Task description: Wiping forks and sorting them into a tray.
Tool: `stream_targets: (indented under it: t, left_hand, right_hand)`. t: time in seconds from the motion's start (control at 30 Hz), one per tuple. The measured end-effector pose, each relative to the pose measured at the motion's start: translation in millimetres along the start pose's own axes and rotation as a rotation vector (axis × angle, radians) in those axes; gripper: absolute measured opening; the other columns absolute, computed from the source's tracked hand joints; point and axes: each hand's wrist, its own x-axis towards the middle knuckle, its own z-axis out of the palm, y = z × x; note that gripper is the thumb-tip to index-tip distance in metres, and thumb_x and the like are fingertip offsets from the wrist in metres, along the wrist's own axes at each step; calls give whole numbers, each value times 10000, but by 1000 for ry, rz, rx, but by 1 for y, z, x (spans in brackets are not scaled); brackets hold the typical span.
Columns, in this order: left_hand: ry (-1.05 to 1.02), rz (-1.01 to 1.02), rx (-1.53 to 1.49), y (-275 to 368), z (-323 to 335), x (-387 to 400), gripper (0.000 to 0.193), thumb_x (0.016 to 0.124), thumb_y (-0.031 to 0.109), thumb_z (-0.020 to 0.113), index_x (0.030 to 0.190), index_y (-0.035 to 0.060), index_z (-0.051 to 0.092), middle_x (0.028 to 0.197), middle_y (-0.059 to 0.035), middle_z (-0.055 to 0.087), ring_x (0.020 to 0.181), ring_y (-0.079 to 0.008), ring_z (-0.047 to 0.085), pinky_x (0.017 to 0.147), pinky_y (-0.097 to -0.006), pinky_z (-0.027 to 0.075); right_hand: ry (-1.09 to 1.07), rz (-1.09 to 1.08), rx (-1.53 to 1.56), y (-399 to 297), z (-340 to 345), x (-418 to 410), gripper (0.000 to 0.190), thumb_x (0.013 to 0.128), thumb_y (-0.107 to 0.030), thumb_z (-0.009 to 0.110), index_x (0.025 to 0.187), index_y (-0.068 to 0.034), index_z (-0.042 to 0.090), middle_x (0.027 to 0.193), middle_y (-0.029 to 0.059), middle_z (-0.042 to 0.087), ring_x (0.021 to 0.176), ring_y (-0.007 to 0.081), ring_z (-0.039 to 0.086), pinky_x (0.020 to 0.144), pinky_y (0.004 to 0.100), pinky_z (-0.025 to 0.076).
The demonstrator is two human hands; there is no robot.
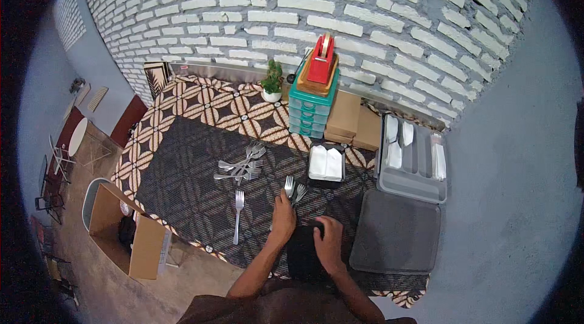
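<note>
My left hand point(284, 216) is closed around a metal fork point(289, 184), its tines pointing away from me. Another fork or forks point(300, 191) lie just right of it, partly hidden. My right hand point(329, 237) rests with curled fingers at the edge of a folded black cloth point(303, 251); whether it grips the cloth is unclear. A single fork point(239, 214) lies to the left on the dark mat. Beyond it is a loose pile of forks point(244, 164). A black box of folded white napkins point(326, 164) stands ahead of my hands.
At right are a grey cutlery tray point(413, 182) with white-wrapped items and a dark grey flat tray point(396, 232). Teal drawers point(311, 114) bearing a red tape dispenser point(321, 61), cardboard boxes point(344, 114) and a potted plant point(272, 82) stand behind. An open carton point(148, 246) is at left.
</note>
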Motion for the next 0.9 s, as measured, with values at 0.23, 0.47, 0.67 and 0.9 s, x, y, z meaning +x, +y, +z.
stream_targets:
  t: [0.23, 0.47, 0.67, 0.9]
  left_hand:
    - [-23, 47, 293, 20, -12, -25, 597, 785, 59, 594, 1314, -57, 343, 1126, -207, 470, 1074, -377, 452, 904, -464, 394]
    - [24, 141, 173, -5, -8, -39, 572, 806, 163, 632, 1298, -25, 407, 1163, -183, 505, 1089, -347, 455, 928, -454, 367]
    - [41, 245, -63, -34, -7, -43, 489, 825, 117, 608, 1275, -6, 462, 1253, -180, 493, 1181, -364, 421, 982, -441, 345]
    - [5, 191, -431, -27, -17, -50, 365, 865, 65, 544, 1224, 9, 512, 1273, -143, 504, 1205, -297, 435, 1011, -416, 343]
  right_hand:
    - [-127, 417, -25, 30, -2, -27, 742, 814, -185, 674, 1370, 26, 230, 1319, 252, 330, 1191, 399, 383, 1016, 464, 320]
    - [-212, 520, 269, 39, -12, -31, 665, 776, -134, 696, 1337, -66, 344, 1311, 220, 374, 1227, 361, 380, 1023, 442, 326]
    - [-239, 213, 422, 2, -45, -17, 575, 720, -34, 666, 1256, -81, 462, 1195, 97, 471, 1135, 238, 441, 1014, 384, 325]
    - [-539, -16, 625, -38, -85, 25, 548, 725, -31, 616, 1254, -65, 476, 1084, 63, 478, 1068, 190, 443, 991, 339, 319]
